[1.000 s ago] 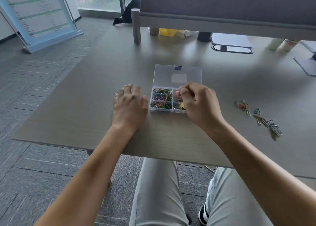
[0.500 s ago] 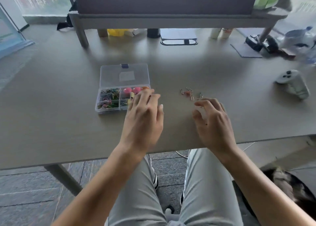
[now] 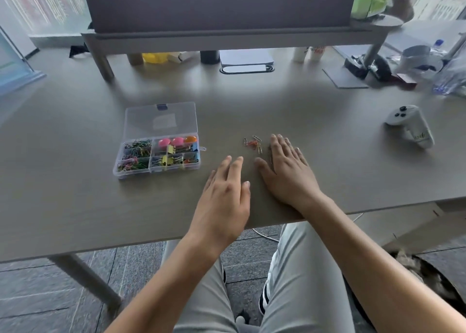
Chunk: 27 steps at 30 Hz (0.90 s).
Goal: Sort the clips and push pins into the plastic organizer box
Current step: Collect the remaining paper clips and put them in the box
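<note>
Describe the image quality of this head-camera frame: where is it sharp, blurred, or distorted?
Head view: organizer box and loose paper clips fairly sharp; window corners washed out by daylight; wide-angle lens bows the table edge; game controller at right slightly smeared.

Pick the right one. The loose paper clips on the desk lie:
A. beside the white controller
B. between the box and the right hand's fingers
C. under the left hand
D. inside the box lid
B: the paper clips lie on the bare desk, right of the box and just left of the right hand fingers.
</note>
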Available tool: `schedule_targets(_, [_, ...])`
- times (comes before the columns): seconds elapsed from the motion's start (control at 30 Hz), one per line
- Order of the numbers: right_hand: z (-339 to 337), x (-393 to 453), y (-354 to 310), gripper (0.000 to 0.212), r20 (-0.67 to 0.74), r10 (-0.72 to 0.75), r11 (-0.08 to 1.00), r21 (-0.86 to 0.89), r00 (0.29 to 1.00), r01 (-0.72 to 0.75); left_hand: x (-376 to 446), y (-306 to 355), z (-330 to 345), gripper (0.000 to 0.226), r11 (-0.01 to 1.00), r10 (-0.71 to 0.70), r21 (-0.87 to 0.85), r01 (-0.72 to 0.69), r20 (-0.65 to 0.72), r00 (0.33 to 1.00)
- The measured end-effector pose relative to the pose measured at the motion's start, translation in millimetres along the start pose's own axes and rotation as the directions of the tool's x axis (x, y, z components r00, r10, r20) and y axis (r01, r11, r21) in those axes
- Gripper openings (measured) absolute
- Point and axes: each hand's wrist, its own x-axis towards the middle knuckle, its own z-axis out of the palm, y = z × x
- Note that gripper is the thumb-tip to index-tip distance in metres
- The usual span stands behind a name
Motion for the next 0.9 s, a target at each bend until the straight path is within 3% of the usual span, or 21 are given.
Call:
schedule_targets(0.17, [-2, 44, -7, 0.060, 0.066, -0.212, 0.977, 0.045, 0.975, 0.209, 2, -5, -4, 0.047, 0.991, -0.054, -0.125, 0.043, -0.085, 0.995])
schedule_targets(0.3, [-6, 51, -6, 0.064, 0.147, -0.369, 0.929, 0.092, 0.918, 0.358, -9, -16, -10, 0.045, 0.991, -0.092, -0.114, 0.077, -0.132, 0.987])
schedule_targets(0.43, [-5, 29, 2, 0.065, 0.154, -0.449, 0.893, 0.086, 0.880, 0.441, -13, -21, -11, 0.047, 0.996, -0.092, -0.020, 0.091, -0.119, 0.989])
schedule_targets(0.57, [-6, 4, 11, 0.062, 0.121, -0.469, 0.883, 0.068, 0.875, 0.464, -10, -18, -2, 0.058, 0.977, -0.050, 0.207, 0.047, 0.010, 0.999])
schedule_targets(0.67, [-8, -8, 18, 0.053, -0.046, -0.409, 0.882, 0.237, 0.912, 0.407, -4, -10, 6, 0.058, 0.957, -0.028, 0.290, 0.014, 0.043, 0.999])
schedule_targets(0.77, [-11, -12, 30, 0.044, -0.333, -0.173, 0.870, 0.389, 0.927, 0.302, 4, 2, 15, 0.056, 0.958, 0.018, 0.285, -0.041, 0.084, 0.996])
schedule_targets(0.9, [-19, -15, 53, 0.034, -0.398, 0.178, 0.826, 0.557, 0.900, 0.083, 14, 12, 22, 0.061, 0.951, 0.024, 0.307, -0.038, 0.050, 0.998])
